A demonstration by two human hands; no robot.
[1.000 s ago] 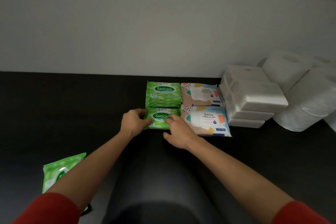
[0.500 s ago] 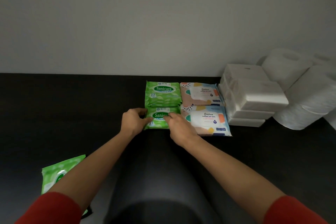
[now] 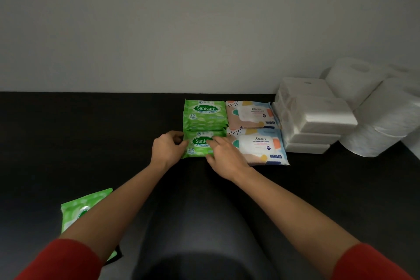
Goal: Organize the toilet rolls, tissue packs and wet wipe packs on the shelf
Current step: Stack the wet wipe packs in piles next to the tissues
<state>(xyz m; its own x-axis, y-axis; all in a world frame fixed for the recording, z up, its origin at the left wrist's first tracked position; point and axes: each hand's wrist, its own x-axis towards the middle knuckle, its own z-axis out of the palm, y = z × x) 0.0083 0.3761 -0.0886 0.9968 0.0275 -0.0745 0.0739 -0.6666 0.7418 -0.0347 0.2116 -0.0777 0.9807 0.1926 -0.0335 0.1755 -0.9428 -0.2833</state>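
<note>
Two hands tidy the dark shelf (image 3: 91,143): toilet rolls (image 3: 391,116) and tissue packs (image 3: 322,118) at right, patterned wipe packs (image 3: 256,145) beside them. The front green pack (image 3: 196,149) lies just beside those; left hand (image 3: 167,150) pinches its edge, right hand (image 3: 227,159) presses flat on top. Slide it flush, corners aligned

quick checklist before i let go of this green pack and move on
1. front green pack in line with rear green stack: ok
2. its seam against the front Stalove pack: cannot tell, right hand covers it
3. left hand gripping its left edge: ok
4. every green pack in the group: not ok, stray green pack lies apart at lower left
5. tissue packs and toilet rolls grouped at right: ok
</note>
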